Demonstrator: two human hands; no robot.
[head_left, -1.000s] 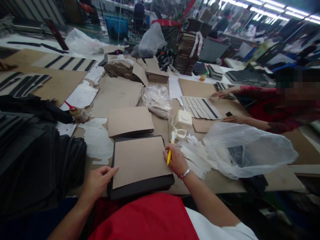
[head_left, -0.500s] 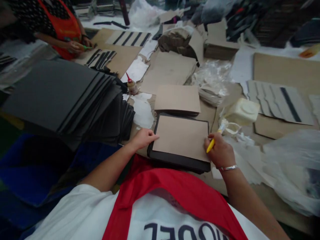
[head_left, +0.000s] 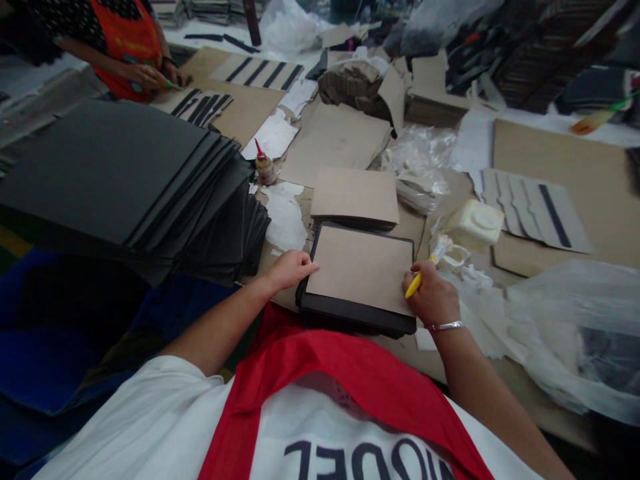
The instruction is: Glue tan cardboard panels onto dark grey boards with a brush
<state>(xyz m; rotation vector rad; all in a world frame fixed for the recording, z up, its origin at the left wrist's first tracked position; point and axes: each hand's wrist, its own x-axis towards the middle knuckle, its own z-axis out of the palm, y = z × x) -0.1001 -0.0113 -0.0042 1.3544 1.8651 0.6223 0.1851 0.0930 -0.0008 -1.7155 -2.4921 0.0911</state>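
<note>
A tan rectangular board lies on top of a stack of black sheets in front of me, and a black margin shows along its near side. At its left edge my left hand is closed, thumb and forefinger pinching the edge. My right hand is at the opposite edge, its fingers curled round a yellow-handled brush. The brush's pale bristle end points away from me. Right-hand fingertips meet the board's side, partly hidden. Just beyond lies a pile of similar tan boards.
Large dark grey sheets are piled at left. A red-tipped glue bottle stands behind them. Right of the board are a cream plastic container and a clear plastic bag. A co-worker in an orange apron works at far left.
The camera view has shifted slightly. Both hands stay at the board's two side edges, and the brush remains in my right hand. The board hardly moves on the black stack.
</note>
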